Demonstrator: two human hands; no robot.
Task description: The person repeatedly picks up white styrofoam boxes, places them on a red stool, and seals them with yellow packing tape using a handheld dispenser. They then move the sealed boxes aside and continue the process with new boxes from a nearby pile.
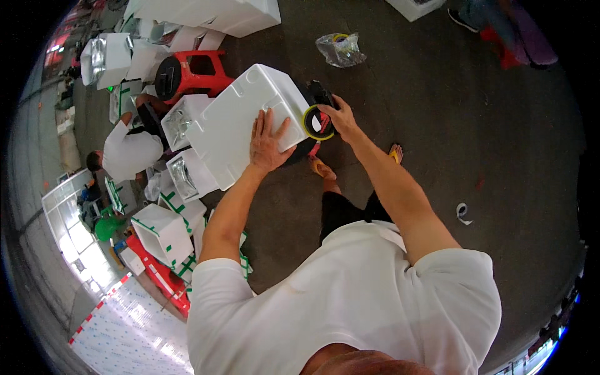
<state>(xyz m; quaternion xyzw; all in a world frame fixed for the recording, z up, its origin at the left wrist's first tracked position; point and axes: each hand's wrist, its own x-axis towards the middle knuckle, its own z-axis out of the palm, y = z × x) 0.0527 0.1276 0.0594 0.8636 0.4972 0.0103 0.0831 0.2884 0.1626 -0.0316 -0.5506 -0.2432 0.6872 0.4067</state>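
Note:
A large white foam box (228, 122) stands in front of me, its broad face turned up. My left hand (269, 145) lies spread on that face near its right edge, fingers apart. In my right hand (339, 117) is a tape dispenser (321, 95) with a dark body, my fingers wrapped round it. Its roll of yellow-edged tape (318, 122) touches or nearly touches the box's right side; I cannot tell which. The underside of the box is hidden.
Smaller foam boxes (189, 176) with silvery lining adjoin the big one. A red plastic stool (201, 74) stands beyond it. A person in a white shirt (128, 150) bends at the left. Boxes with green tape (164, 234) are stacked nearer. A bag of tape (340, 50) lies on the floor.

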